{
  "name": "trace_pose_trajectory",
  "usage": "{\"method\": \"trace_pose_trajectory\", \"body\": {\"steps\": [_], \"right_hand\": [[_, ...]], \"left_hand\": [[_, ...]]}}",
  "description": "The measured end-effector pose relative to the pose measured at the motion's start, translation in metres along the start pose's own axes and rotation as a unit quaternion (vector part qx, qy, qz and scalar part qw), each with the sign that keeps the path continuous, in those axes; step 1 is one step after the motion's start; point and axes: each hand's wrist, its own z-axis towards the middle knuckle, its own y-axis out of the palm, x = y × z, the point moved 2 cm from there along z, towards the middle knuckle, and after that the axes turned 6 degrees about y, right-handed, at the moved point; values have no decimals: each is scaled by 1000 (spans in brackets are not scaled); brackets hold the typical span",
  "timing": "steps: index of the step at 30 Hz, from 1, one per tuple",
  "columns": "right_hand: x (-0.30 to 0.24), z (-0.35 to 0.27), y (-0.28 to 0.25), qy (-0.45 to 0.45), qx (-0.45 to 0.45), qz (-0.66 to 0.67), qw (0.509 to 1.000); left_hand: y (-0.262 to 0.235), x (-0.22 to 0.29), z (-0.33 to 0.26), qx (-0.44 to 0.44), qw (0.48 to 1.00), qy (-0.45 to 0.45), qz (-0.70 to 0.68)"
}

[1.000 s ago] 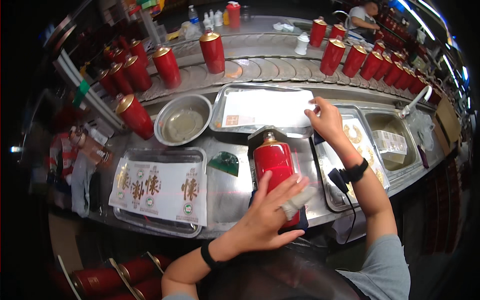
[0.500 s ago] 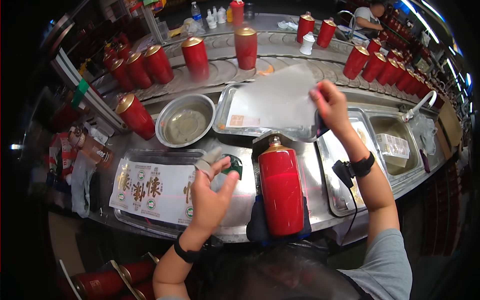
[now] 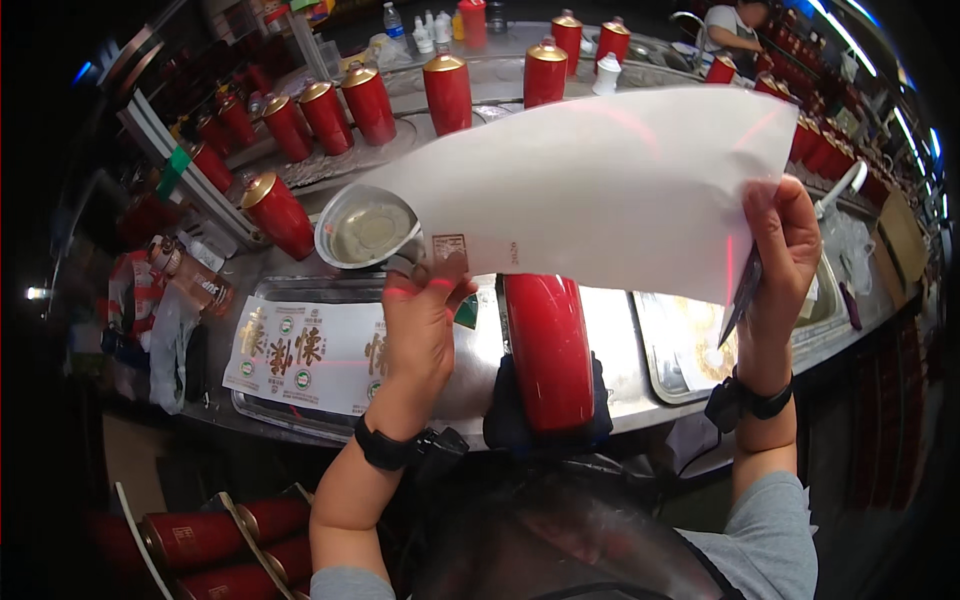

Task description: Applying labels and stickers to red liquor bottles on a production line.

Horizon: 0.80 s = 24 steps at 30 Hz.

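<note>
A large, pale translucent decal sheet (image 3: 600, 190) is stretched out in the air between my hands, with a small brown square print near its lower left corner. My left hand (image 3: 422, 325) pinches that corner, fingers closed. At the other end, my right hand (image 3: 785, 245) is closed on the sheet's right edge; a dark, pointed blade-like tool (image 3: 742, 300) also sticks out of it. Below the sheet lies a glossy red bottle (image 3: 550, 355) on a dark padded rest (image 3: 600, 400), its top hidden by the sheet. Left of it, a printed decal sheet (image 3: 300, 350) with gold characters covers a metal tray.
A metal bowl of liquid (image 3: 370, 228) stands behind my left hand, beside a leaning red bottle (image 3: 278, 215). Several red bottles ride the curved conveyor (image 3: 400, 150) beyond. A second tray (image 3: 665, 375) and a faucet (image 3: 850, 185) are at right. Another person (image 3: 733, 40) works far back.
My right hand has lifted the pale sheet from the back tray and drawn it rightward and nearer. My left hand, open before, now grips its corner. Bottles on the conveyor have shifted.
</note>
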Motion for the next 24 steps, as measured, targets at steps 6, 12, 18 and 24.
{"method": "trace_pose_trajectory", "body": {"steps": [6,12,18,24], "right_hand": [[0,-65,-46,78,72,-78,991],[-19,-117,-124,74,146,-113,980],[-35,-162,-275,283,133,-121,942],[9,-270,-418,353,272,-262,856]], "left_hand": [[8,-3,-14,-22,999,2,45],[15,-7,-20,-19,987,78,142],[14,-5,-35,-70,954,157,246],[16,3,-55,-107,923,194,315]]}}
